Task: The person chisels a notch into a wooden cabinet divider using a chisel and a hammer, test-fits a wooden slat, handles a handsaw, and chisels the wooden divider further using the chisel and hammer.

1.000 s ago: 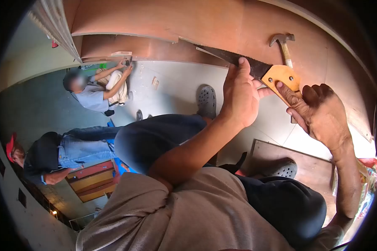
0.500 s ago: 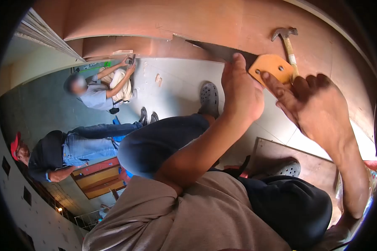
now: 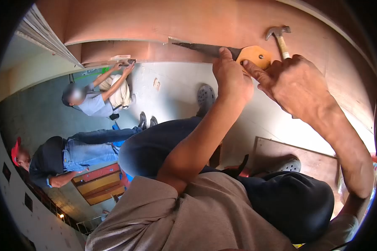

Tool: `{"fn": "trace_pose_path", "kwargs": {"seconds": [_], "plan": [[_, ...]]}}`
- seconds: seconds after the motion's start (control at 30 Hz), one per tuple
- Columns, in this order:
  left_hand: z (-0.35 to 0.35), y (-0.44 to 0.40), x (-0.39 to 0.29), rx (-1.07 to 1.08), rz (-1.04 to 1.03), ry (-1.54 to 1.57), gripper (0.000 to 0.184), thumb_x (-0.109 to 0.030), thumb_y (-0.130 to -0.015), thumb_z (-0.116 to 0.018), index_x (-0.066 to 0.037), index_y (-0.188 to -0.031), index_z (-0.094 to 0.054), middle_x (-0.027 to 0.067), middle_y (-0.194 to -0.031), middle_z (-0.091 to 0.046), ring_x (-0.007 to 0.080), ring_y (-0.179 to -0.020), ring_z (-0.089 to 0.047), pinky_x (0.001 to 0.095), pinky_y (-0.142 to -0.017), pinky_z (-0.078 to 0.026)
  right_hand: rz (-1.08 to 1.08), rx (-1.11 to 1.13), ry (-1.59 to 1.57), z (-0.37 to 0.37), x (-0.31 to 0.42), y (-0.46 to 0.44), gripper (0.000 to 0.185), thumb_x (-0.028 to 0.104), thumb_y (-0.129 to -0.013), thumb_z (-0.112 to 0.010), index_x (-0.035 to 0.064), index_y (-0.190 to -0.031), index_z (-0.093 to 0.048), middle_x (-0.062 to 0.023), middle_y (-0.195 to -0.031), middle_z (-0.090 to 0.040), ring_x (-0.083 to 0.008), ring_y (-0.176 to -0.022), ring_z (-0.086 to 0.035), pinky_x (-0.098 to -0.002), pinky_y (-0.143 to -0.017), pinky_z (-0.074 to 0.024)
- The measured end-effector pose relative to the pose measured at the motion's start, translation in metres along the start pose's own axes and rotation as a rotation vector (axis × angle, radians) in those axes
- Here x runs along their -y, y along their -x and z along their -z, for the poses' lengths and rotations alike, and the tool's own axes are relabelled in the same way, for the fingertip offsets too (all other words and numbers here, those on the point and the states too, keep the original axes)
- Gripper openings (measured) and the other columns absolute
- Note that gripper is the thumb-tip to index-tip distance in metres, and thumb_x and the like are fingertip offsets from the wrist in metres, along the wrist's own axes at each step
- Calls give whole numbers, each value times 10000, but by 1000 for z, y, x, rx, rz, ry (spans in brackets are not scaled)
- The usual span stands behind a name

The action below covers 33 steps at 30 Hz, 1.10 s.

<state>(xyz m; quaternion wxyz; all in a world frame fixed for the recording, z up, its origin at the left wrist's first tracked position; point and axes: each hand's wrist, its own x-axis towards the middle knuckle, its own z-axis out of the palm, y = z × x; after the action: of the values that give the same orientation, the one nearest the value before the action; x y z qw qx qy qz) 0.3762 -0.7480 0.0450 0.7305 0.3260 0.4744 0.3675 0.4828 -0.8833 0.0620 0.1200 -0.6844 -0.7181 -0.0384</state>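
A hand saw (image 3: 252, 55) with a dark toothed blade and a yellowish wooden handle lies along the edge of a reddish-brown wooden panel (image 3: 205, 21). Its tip is by a small notch in that edge. My right hand (image 3: 297, 85) is wrapped round the handle. With the thumb up on the blade near the handle, my left hand (image 3: 232, 77) grips the saw from below; its other fingers are partly hidden. Just behind my right hand, a claw hammer (image 3: 282, 41) rests on the panel.
At the left a person (image 3: 98, 98) squats, holding a small object in both hands. Another person in a red cap (image 3: 50, 161) stands at the lower left. A wooden board (image 3: 310, 157) lies on the floor under my shoe (image 3: 290, 164). A curtain (image 3: 46, 35) hangs at the upper left.
The saw and both my hands have moved left along the panel edge, both hands still on it. The squatting person's hands have shifted slightly.
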Motion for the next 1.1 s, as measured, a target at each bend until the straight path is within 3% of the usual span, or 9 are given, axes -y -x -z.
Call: {"fn": "trace_pose_path", "kwargs": {"seconds": [0.1,0.17,0.23,0.4,0.67,0.73,0.77,0.9,1.1], "plan": [[-5,-2,4,-50,-43,27,383,-315,-1104,-416,28,-1273,-434,164,-1237,-537,277,-1063,-618,368,-922,-567,25,-132,55,-6,-3,5,512,154,-892,-579,194,-1402,-608,-53,-766,-677,-193,-668,-690,-316,-573,-541],[-6,3,-3,-53,-6,55,383,-315,-1105,-409,27,-1276,-430,164,-1230,-537,284,-1059,-620,372,-912,-572,-12,-102,-17,-2,3,6,506,154,-892,-582,188,-1397,-612,-58,-748,-672,-200,-644,-684,-333,-573,-548],[3,2,-5,30,28,6,453,-337,-1104,-381,54,-1333,-396,184,-1273,-516,332,-1132,-591,485,-944,-548,-6,-94,-20,4,5,6,490,162,-893,-590,201,-1380,-629,-75,-749,-671,-204,-632,-681,-338,-573,-551],[-12,26,8,16,-76,24,385,-321,-1092,-412,25,-1241,-490,154,-1201,-575,270,-1078,-604,410,-923,-549,-28,-112,-20,13,4,17,486,176,-895,-599,208,-1379,-631,-58,-752,-673,-189,-628,-677,-320,-567,-541],[14,-26,-31,-67,-53,-35,376,-346,-1092,-358,-11,-1195,-495,142,-1090,-587,261,-969,-659,425,-822,-602,18,-48,-4,-23,14,-40,501,177,-949,-562,185,-1450,-561,-33,-791,-706,-188,-689,-707,-305,-566,-531],[6,-13,-36,-32,-9,19,425,-370,-1103,-386,12,-1269,-470,116,-1046,-580,162,-709,-636,256,-642,-612,17,-86,-5,-16,16,-42,514,171,-940,-565,177,-1454,-555,-34,-803,-708,-191,-693,-710,-307,-570,-532],[6,-7,-37,-29,-5,18,425,-370,-1103,-386,12,-1269,-470,116,-1046,-580,162,-709,-636,256,-642,-612,8,-121,-9,-13,17,-40,526,165,-932,-569,168,-1458,-549,-35,-815,-709,-194,-697,-713,-310,-574,-533],[22,2,-9,223,202,53,446,-390,-1098,-419,17,-1275,-474,159,-1143,-612,225,-991,-670,420,-932,-586,-8,-36,-42,0,13,-18,535,156,-910,-580,178,-1444,-566,-52,-821,-704,-200,-708,-719,-319,-582,-536],[11,6,-2,275,174,73,439,-369,-1103,-384,15,-1281,-501,137,-1203,-638,321,-1118,-641,464,-1008,-538,-82,-101,-48,3,14,-13,455,150,-881,-598,176,-1333,-641,-57,-725,-674,-209,-640,-701,-337,-579,-543]]}}
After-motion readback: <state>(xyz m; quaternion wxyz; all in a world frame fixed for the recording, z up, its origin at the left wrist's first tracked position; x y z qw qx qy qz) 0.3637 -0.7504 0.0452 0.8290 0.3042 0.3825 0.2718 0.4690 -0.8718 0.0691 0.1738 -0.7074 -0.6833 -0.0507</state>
